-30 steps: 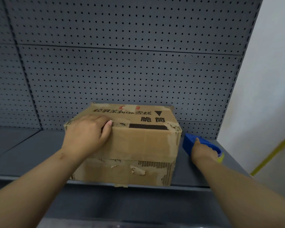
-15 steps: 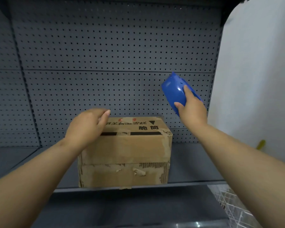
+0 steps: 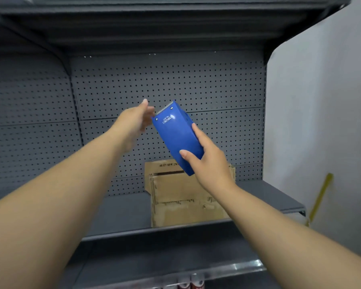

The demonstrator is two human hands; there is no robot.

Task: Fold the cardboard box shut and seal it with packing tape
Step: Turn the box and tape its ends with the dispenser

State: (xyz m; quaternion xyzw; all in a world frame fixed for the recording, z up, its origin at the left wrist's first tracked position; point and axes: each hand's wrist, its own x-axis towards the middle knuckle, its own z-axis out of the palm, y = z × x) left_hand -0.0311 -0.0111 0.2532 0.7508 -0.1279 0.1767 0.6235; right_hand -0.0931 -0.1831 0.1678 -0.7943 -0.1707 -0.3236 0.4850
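Note:
A worn brown cardboard box (image 3: 181, 197) with its flaps folded down sits on the grey shelf (image 3: 123, 213), near the front edge. My right hand (image 3: 206, 161) grips a blue tape dispenser (image 3: 176, 134) and holds it up in the air above and in front of the box, its cutter end pointing up and left. My left hand (image 3: 134, 119) is raised beside the dispenser's top end, with its fingers reaching behind it. Whether the fingers touch the tape is hidden.
A grey pegboard back wall (image 3: 165, 90) stands behind the shelf and an upper shelf (image 3: 154, 21) hangs overhead. A white wall (image 3: 321, 101) with a yellow stick (image 3: 319, 197) leaning on it is at the right. A lower shelf edge (image 3: 217, 270) is below.
My left hand has left the top of the box and risen to the dispenser's top end. My right hand has carried the dispenser from the shelf up into the air and turned it.

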